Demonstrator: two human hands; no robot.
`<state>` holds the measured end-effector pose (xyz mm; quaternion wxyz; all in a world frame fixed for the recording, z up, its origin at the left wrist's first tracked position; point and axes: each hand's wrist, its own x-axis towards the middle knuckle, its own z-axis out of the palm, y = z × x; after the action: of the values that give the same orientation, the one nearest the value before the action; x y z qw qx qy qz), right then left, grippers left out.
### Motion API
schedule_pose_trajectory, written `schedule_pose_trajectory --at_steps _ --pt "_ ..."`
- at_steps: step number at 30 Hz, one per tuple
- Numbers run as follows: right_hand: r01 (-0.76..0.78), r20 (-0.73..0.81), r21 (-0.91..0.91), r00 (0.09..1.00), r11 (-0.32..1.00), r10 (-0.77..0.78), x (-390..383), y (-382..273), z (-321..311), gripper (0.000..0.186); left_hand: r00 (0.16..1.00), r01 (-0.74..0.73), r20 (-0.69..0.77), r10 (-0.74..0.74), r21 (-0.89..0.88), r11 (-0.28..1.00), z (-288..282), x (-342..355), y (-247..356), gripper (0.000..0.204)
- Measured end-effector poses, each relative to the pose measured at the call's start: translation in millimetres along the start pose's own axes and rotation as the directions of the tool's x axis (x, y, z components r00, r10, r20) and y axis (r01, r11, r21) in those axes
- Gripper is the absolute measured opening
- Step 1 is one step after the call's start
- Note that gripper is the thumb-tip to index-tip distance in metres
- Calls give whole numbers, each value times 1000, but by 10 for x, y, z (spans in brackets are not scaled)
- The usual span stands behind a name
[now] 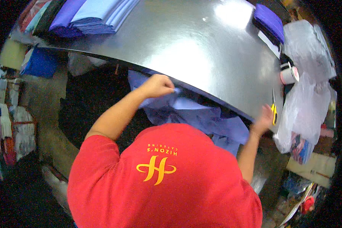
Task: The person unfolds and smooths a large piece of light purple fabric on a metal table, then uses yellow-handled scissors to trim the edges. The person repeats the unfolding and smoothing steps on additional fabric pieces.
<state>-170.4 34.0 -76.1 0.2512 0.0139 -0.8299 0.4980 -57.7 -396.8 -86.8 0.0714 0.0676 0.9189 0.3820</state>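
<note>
My left hand (159,86) is closed at the near edge of the metal table, pinching a bit of light blue cloth (197,114). The cloth hangs in loose folds below the table edge, in front of my body, and its lower part is hidden by my red shirt. Over the table's right end, my right hand (263,121) is smeared by motion, so its fingers cannot be read. It is right beside the yellow handles of a pair of scissors (274,114); whether it touches them cannot be told.
The shiny metal table (140,49) carries folded blue cloths (98,15) at its far left and a folded purple cloth (269,22) at its far right. A white mug (289,75) and clear plastic bags (306,110) stand along the right. Dark cloth (95,98) lies below left.
</note>
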Motion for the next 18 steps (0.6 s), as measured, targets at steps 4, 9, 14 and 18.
schedule_pose_trajectory --at_steps 4,9,14,18 --pt "313 759 289 501 905 -415 -865 -971 969 48 1000 -17 4 18 -176 984 316 260 638 18" --pt "45 820 -8 573 999 -19 -1082 -1307 1174 27 991 32 -130 -45 -101 994 232 175 806 17" --pt "226 880 -93 474 970 -26 -1089 -1318 1092 19 995 45 -79 -64 -214 976 378 -2 673 15" --pt "407 884 -126 460 905 -84 -1079 -1417 1044 17 992 -33 -128 0 -254 967 492 -115 556 17"
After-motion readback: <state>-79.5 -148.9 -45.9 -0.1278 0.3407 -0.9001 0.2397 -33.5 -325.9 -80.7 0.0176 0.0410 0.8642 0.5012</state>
